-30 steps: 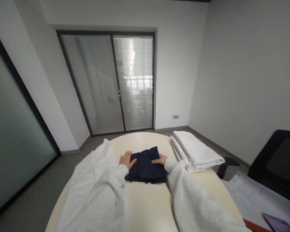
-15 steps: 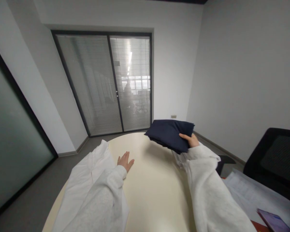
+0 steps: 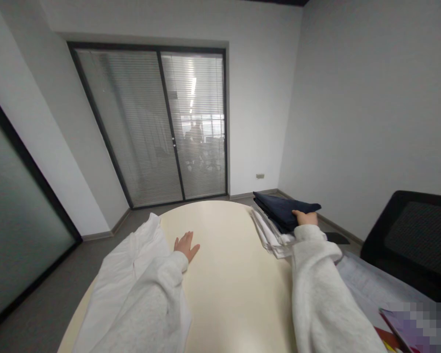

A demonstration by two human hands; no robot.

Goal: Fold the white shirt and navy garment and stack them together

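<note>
My right hand [image 3: 306,219] grips the near right edge of a folded dark navy cloth [image 3: 281,208], thumb on top. The cloth hangs tilted just above a folded white cloth [image 3: 266,234] at the table's right edge; whether they touch I cannot tell. Flat on the cream round table [image 3: 235,274] rests my left hand [image 3: 185,246], fingers spread, holding nothing. Beside it, under my left forearm, a white garment [image 3: 128,264] lies spread along the table's left side. My sleeve hides part of it.
A black mesh-backed chair [image 3: 413,235] stands at the right. Printed papers [image 3: 375,279] lie below it, with a purple-faced flat object [image 3: 400,326], partly blurred, at the lower right corner. Beyond the table are a glass partition with blinds [image 3: 147,137] and a wall socket [image 3: 260,176].
My right hand has carried the navy cloth to the right and lower, over the white folded cloth, which now shows more. My left hand stays flat on the table.
</note>
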